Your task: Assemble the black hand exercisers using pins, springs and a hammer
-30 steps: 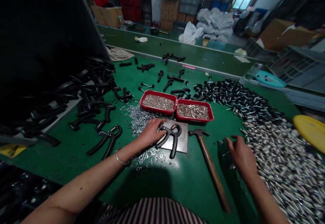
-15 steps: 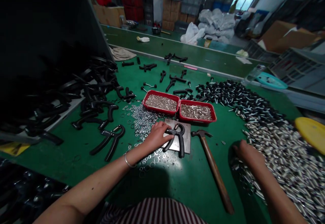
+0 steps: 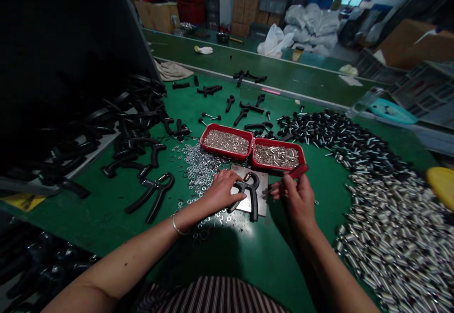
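Note:
My left hand (image 3: pixel 225 191) is closed on the left side of a black hand-grip exerciser (image 3: pixel 253 195), whose curved top and two handles rest on a square metal plate (image 3: pixel 261 204). My right hand (image 3: pixel 300 197) is just right of the plate, fingers curled. Between its thumb and fingers, a dark red stick-like piece (image 3: pixel 298 170) points up and right, close to the red tray's corner; its kind is unclear. A dark tip (image 3: pixel 272 186) shows left of these fingers, possibly hammer or tool. Another hand-grip exerciser (image 3: pixel 161 195) lies to the left.
Two red trays hold small metal parts: the left tray (image 3: pixel 227 153) and the right tray (image 3: pixel 269 165). Loose rings (image 3: pixel 202 169) spread beside the plate. Metal cylinders (image 3: pixel 397 237) and black-headed bolts (image 3: pixel 329 128) are heaped right. Black handles (image 3: pixel 138 138) spill from a bin at left.
My right hand has moved left and away from the metal cylinders to beside the plate. A red piece now shows in it, and the hammer is no longer plainly visible. My left hand stays put.

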Available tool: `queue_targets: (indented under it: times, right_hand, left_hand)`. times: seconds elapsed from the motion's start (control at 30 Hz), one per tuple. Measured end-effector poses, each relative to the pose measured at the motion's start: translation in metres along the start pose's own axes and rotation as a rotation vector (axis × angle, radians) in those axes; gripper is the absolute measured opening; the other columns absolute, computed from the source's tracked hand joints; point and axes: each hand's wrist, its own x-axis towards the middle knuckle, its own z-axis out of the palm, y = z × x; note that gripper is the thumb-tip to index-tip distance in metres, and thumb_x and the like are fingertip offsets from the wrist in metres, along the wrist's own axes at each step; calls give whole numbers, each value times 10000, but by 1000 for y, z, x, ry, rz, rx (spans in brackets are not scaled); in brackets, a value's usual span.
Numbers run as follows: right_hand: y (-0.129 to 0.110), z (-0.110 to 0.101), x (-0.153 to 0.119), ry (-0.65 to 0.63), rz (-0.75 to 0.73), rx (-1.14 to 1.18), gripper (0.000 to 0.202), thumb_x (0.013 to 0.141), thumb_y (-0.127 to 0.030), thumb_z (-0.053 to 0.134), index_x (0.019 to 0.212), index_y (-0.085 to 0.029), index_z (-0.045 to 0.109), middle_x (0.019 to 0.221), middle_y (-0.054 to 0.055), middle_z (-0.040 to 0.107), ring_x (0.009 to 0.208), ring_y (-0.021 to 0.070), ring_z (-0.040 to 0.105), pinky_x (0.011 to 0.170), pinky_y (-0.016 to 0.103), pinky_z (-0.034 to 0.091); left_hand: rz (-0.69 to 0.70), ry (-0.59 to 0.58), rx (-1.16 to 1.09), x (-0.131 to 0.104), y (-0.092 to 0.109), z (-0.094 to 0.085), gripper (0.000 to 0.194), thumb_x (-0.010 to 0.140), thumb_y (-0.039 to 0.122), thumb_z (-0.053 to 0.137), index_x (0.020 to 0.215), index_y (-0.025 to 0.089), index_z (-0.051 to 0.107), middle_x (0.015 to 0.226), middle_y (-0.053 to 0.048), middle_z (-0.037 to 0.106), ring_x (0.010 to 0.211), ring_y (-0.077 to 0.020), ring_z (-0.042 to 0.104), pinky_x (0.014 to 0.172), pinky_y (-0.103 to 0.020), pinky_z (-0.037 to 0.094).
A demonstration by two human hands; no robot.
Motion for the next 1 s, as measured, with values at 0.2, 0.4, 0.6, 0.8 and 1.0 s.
queue_targets:
  times: [0.2,0.4,0.6,0.8,1.0]
  right_hand:
    - [28,52,11,-5,-53,-44,302,931,-521,521,1030,-248,437,805,24,735,621,189,704,538,290,559]
    - [30,56,15,-33,-27,-105,305,934,-543,488,1044,-267,423,891,66,736,695,236,720,561,339,578]
    - [34,55,9,-46,-89,-282,287,944,-513,471,1078,-262,432,870,73,726,727,256,713,617,355,556]
    - [24,66,13,-80,-175,-591,296,907,-496,510,1008,-218,499,803,89,691,701,273,676,630,351,496]
    - [-2,52,43,-127,23,223,363,923,-601,453,857,-245,482,578,-48,559,424,107,483,416,213,421]
  left_hand:
    - [-24,-34,18,1,5,-5,424,789,431,730,1127,221,583,1206,-74,567,1152,-304,476,1015,-472,367]
    - [-38,-36,-12,2,2,-4,430,782,433,735,1131,245,571,1198,-67,556,1159,-303,472,1020,-468,361]
    - [-47,-45,-19,2,2,-4,428,786,437,726,1134,245,567,1210,-73,551,1166,-307,464,1024,-476,352]
    - [-19,-36,-5,1,2,-4,432,800,461,710,1140,235,566,1217,-79,554,1170,-306,459,1009,-462,357]
    - [-5,-18,23,0,-2,0,411,817,459,691,1142,234,578,1210,-79,563,1166,-311,466,1004,-472,358]
